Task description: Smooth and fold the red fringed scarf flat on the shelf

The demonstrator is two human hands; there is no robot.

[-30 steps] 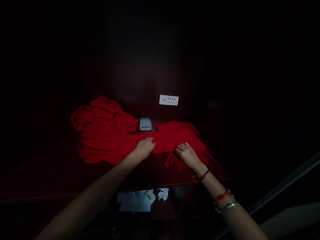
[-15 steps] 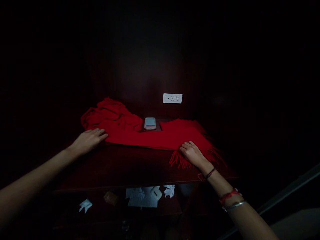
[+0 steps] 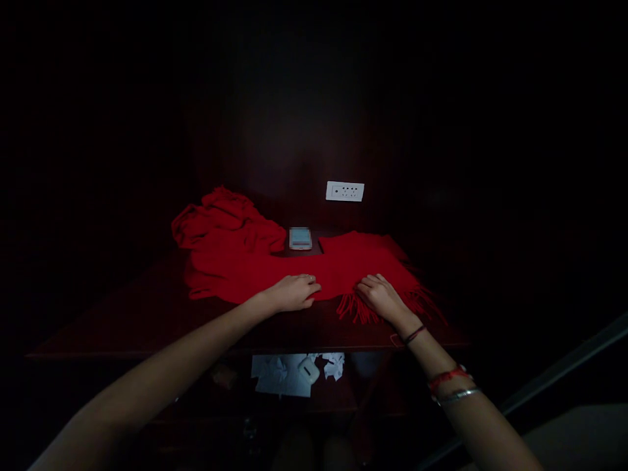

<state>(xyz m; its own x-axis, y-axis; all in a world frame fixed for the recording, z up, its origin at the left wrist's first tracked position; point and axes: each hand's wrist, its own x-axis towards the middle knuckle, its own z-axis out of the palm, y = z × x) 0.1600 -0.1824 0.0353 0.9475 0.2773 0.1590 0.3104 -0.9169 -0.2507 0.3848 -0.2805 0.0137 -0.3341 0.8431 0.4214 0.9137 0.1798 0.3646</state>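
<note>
A red fringed scarf (image 3: pixel 338 265) lies across the dark wooden shelf, its left end bunched in a heap and its right part laid flat. My right hand (image 3: pixel 380 296) is closed on the near edge by the right-hand tassels. Left of it, my left hand (image 3: pixel 296 292), with a ring on one finger, has its thumb and fingers at the same near edge, seemingly pinching it. The fingertips of both hands are partly hidden against the cloth.
Behind the scarf lies a small device with a pale screen (image 3: pixel 300 238). A white socket plate (image 3: pixel 345 191) is on the back wall. Under the shelf's front edge (image 3: pixel 196 353), a lower level holds papers (image 3: pixel 284 379) and a white rounded case (image 3: pixel 309 371). The surroundings are very dark.
My left hand has moved right along the near edge, from the bunched end toward my right hand. The scarf's left part now spreads closer to me. My right hand has stayed by the tassels.
</note>
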